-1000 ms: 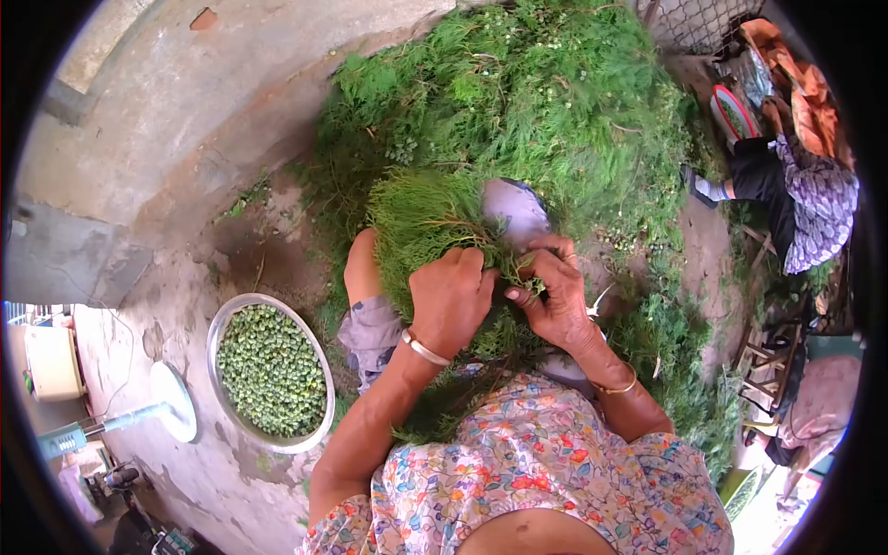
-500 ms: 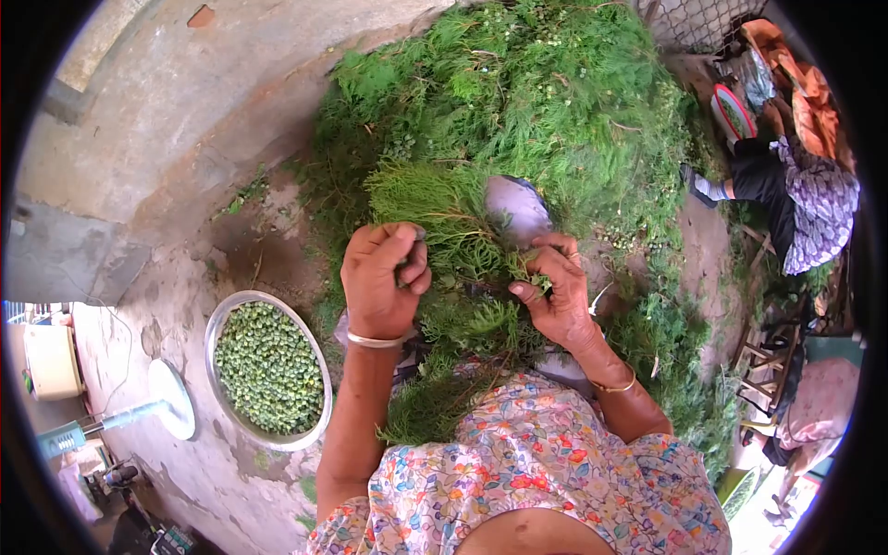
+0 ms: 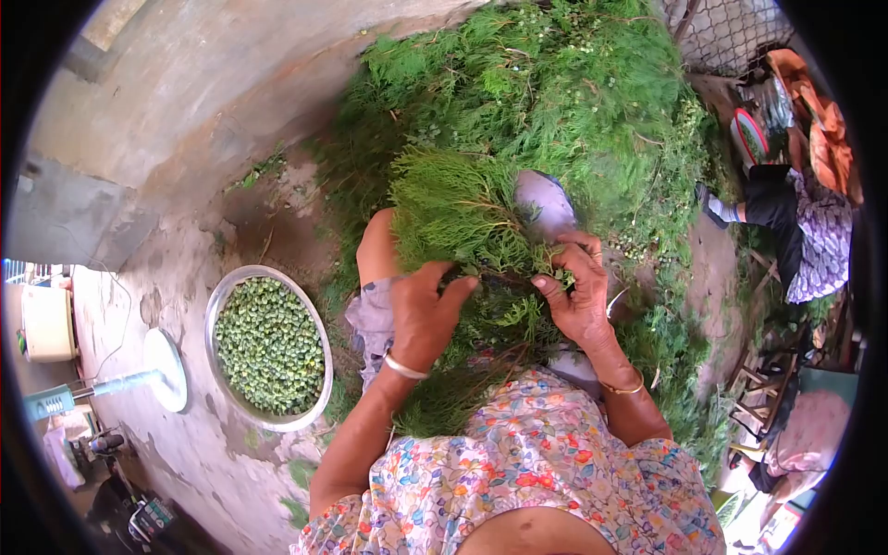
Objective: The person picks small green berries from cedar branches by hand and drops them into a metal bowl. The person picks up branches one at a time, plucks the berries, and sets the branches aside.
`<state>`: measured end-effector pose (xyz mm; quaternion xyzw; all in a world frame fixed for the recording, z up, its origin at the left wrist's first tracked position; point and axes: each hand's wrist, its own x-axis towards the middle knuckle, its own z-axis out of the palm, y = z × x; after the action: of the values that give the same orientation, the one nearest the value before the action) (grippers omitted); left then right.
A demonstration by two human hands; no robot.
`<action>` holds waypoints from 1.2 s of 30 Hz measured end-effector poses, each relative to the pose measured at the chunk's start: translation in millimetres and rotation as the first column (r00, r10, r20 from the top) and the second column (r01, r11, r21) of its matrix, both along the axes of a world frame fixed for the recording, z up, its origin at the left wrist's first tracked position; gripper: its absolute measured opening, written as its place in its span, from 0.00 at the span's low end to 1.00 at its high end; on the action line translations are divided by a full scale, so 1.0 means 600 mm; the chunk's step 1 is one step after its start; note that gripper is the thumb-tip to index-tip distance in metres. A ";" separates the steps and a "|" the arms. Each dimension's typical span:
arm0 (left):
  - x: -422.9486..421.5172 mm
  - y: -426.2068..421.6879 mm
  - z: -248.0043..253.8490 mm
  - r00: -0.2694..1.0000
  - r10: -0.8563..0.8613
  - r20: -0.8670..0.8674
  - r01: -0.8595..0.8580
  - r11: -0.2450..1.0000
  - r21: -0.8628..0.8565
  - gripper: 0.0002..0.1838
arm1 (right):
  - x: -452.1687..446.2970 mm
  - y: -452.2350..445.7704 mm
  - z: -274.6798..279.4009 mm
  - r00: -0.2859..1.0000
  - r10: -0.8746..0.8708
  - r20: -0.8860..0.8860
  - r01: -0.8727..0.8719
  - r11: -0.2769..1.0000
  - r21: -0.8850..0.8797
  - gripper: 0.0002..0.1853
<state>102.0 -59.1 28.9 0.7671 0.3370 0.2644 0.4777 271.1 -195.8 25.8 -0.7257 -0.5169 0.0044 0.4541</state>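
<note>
A leafy green branch (image 3: 453, 199) lies across my lap, its feathery fronds fanned toward the upper left. My right hand (image 3: 581, 287) pinches the stem end of this branch between thumb and fingers. Beside the fronds, my left hand (image 3: 430, 310) has its thumb and index finger apart, and no object shows between them. More green sprigs (image 3: 453, 398) rest on my lap below the hands. At the left, a round metal basin (image 3: 326, 370) on the ground holds many small green cones (image 3: 268, 347).
A large heap of green branches (image 3: 555, 83) spreads in front of me along the wall (image 3: 213, 83). A white fan (image 3: 166, 370) stands at the left. Other people (image 3: 819, 236) sit at the right, one near a red-rimmed tray (image 3: 760, 134).
My left hand went from the branch out to the left, then came back toward the fronds. My right hand kept its grip. The whole view has shifted slightly.
</note>
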 end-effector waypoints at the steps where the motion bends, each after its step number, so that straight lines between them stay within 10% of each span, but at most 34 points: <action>1: 0.007 0.001 -0.005 0.998 -0.035 -0.052 0.038 0.998 0.049 0.11 | 0.000 0.000 0.000 1.000 0.004 0.003 -0.004 1.000 -0.002 0.15; 9: 0.011 -0.008 0.002 0.994 -0.022 0.109 0.037 0.990 -0.137 0.13 | 0.000 0.000 0.001 1.000 -0.009 0.010 0.009 1.000 0.000 0.15; 11: 0.002 0.000 0.023 0.982 0.166 0.086 -0.074 0.767 -0.637 0.12 | 0.002 0.000 -0.001 1.000 -0.011 0.010 0.011 1.000 -0.001 0.15; 14: -0.043 0.053 0.033 0.880 0.304 0.364 0.139 0.569 -0.811 0.11 | 0.004 -0.002 -0.002 1.000 -0.012 0.004 0.012 1.000 -0.011 0.15; 21: -0.247 0.164 0.005 0.808 0.551 0.209 -0.461 0.812 -0.358 0.21 | 0.006 -0.004 -0.003 1.000 -0.011 -0.006 0.011 1.000 0.000 0.15; 23: -0.331 0.216 -0.034 0.809 0.555 -0.190 -0.442 0.790 0.425 0.28 | 0.005 -0.002 -0.001 1.000 -0.003 0.001 0.003 1.000 -0.004 0.15; 25: -0.366 0.225 -0.017 0.488 0.696 -0.527 -0.231 0.685 0.691 0.28 | 0.004 -0.001 0.001 1.000 0.001 0.011 -0.001 1.000 -0.009 0.15; 33: -0.551 0.297 -0.141 0.378 0.825 -0.419 -0.530 0.565 0.633 0.16 | 0.000 0.000 0.000 1.000 -0.014 0.011 0.015 1.000 -0.008 0.14; 35: -0.586 0.309 -0.174 0.331 0.808 -0.488 -0.717 0.551 0.427 0.13 | 0.001 -0.001 0.002 1.000 -0.019 0.013 0.020 1.000 -0.019 0.14; 36: -0.546 0.288 -0.147 0.443 0.823 -0.355 -0.887 0.461 -0.038 0.12 | 0.001 0.000 0.002 1.000 -0.021 0.015 0.021 0.999 -0.026 0.14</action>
<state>-225.4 114.0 -59.5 0.4610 0.7711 0.3172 0.3036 271.7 -195.9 27.2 -0.7370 -0.5125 0.0011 0.4406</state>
